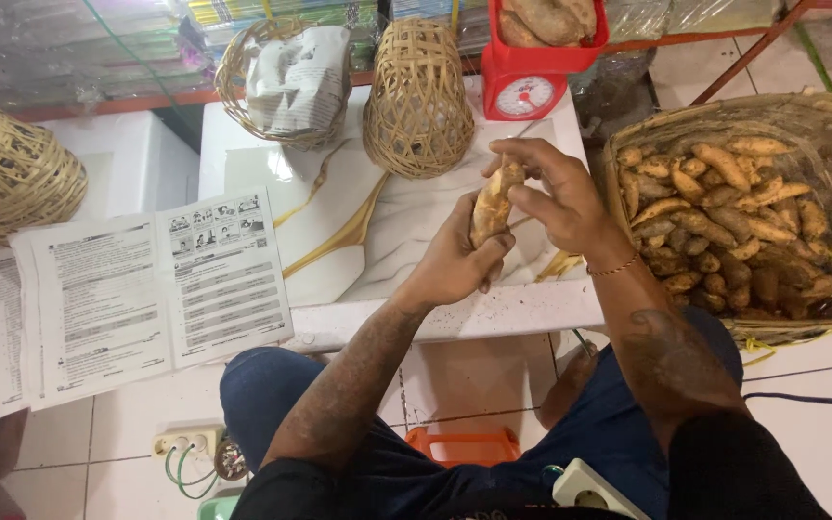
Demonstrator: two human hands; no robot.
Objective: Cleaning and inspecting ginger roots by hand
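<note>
Together our two hands hold one sweet potato (493,204) above the white desk (358,221): left hand (455,262) clamped round its lower half, right hand (556,193) pinching its top. Nearby we count two upturned woven baskets (418,96), one red scale (532,72), and one wide basket (825,130) heaped with sweet potatoes.

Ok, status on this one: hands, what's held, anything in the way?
Left hand grips sweet potato upright over white table. Right hand pinches its top. Woven basket behind, apart.
</note>
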